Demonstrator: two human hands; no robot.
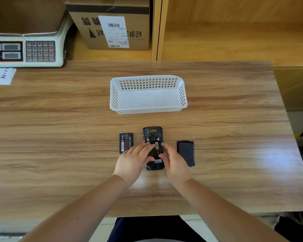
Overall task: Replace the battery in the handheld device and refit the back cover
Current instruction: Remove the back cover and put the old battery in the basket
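The black handheld device [152, 134] lies face down on the wooden table, its back open. A black battery [156, 149] with a small label sits in its compartment. My left hand [133, 161] and my right hand [173, 163] flank the device, fingertips pinching the battery's two sides. A second black battery [125, 142] lies flat on the table just left of the device, partly under my left fingers. The black back cover [186, 152] lies on the table to the right of my right hand.
An empty white perforated basket [148, 109] stands behind the device. At the back left are a weighing scale [40, 51] and paper slips [3, 75], with a cardboard box [110, 27] behind. The table's right edge runs close to the cover.
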